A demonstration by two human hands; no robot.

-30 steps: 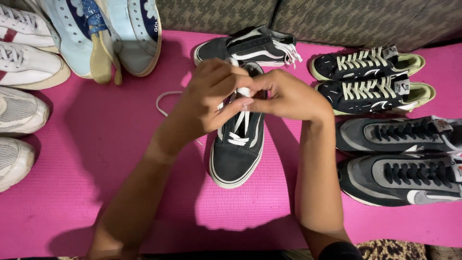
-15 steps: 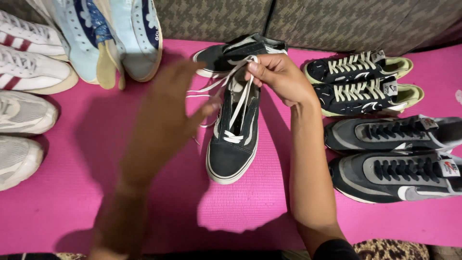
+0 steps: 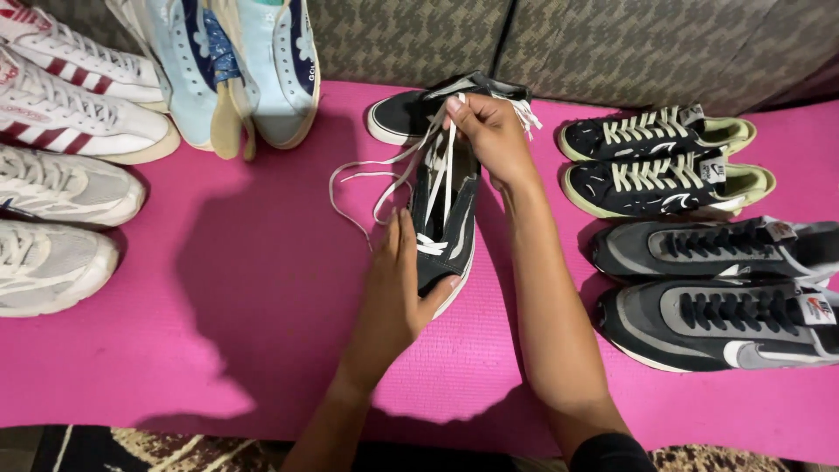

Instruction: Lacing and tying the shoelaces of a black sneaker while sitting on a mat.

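Note:
A black low-top sneaker (image 3: 447,218) with white sole lies on the pink mat (image 3: 245,332), toe toward me. My left hand (image 3: 398,288) grips its toe end from the left side. My right hand (image 3: 489,135) is raised over the shoe's heel end and pinches the white laces (image 3: 437,162), pulling them up taut. Loose lace ends (image 3: 358,179) trail left across the mat. The matching black sneaker (image 3: 411,112) lies on its side just behind.
Black sneakers with cream laces (image 3: 664,162) and grey-black sneakers (image 3: 717,288) sit at the right. White sneakers (image 3: 61,210), red-striped white ones (image 3: 79,96) and pale blue high-tops (image 3: 236,70) sit at the left. A patterned cushion (image 3: 559,44) backs the mat.
My left hand let go of the laces, swept down and took hold of the shoe's toe. My right hand lifted the laces up and away toward the heel.

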